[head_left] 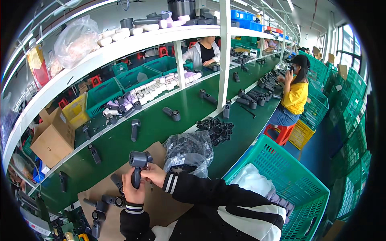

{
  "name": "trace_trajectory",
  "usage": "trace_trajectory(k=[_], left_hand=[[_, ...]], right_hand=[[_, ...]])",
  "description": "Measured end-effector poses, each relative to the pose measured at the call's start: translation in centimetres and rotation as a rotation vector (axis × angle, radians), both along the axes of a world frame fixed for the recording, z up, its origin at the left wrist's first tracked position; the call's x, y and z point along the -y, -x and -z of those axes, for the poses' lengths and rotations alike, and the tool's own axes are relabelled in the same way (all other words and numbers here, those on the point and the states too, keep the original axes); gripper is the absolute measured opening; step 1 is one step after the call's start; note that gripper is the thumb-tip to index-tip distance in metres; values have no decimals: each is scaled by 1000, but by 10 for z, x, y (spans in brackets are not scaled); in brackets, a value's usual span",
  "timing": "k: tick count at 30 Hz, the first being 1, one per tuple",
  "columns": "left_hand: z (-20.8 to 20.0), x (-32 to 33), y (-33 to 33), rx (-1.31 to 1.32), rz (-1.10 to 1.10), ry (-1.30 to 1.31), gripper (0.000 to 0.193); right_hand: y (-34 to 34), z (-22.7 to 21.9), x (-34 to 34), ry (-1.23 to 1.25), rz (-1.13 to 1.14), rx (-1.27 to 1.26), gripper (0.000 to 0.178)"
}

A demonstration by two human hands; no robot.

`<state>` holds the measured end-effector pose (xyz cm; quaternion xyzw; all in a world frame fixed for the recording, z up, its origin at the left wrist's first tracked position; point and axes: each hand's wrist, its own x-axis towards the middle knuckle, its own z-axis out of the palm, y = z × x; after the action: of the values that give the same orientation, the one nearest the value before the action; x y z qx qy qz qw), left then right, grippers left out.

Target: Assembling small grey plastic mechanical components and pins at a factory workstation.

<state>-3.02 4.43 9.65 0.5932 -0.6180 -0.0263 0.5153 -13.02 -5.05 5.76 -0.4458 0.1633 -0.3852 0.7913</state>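
Note:
A dark grey handheld fan (138, 159) is held up over a brown cardboard sheet (167, 207), its round head at the top. My left hand (133, 189) wraps round its handle from the left. From the right, my right hand (154, 174) closes its fingers against the same handle. Something thin shows just below my right fingers, too small to make out. Several similar dark fans (96, 215) lie on the cardboard, left of my left hand. Beyond my right hand sits a clear plastic bag (191, 148) with dark parts in it.
Loose black parts (215, 130) are heaped past the bag. Spaced-out fans (135, 129) lie along the green belt (116, 150). A green crate (297, 182) stands close at my right. A shelf (140, 39) spans above the belt. A person in yellow (295, 96) sits farther along; another sits opposite.

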Motion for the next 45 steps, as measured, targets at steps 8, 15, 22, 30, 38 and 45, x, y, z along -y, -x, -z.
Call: trace_trajectory(k=[8, 15, 22, 30, 38, 45], left_hand=[[33, 0, -17, -161, 31, 1, 55], [48, -7, -21, -194, 40, -69, 57], [60, -7, -18, -259, 57, -70, 57], [53, -12, -20, -309, 88, -94, 54], [60, -23, -19, -277, -22, -155, 54], [74, -36, -19, -454, -64, -131, 51]], right_hand=[[-4, 20, 9, 32, -68, -156, 18], [-13, 15, -10, 73, 29, -113, 20], [-7, 29, -6, -9, -56, -197, 23], [-4, 29, -3, 80, -67, -306, 26], [-14, 7, -23, -125, -34, -182, 19], [-9, 25, -16, -102, -185, -300, 14]])
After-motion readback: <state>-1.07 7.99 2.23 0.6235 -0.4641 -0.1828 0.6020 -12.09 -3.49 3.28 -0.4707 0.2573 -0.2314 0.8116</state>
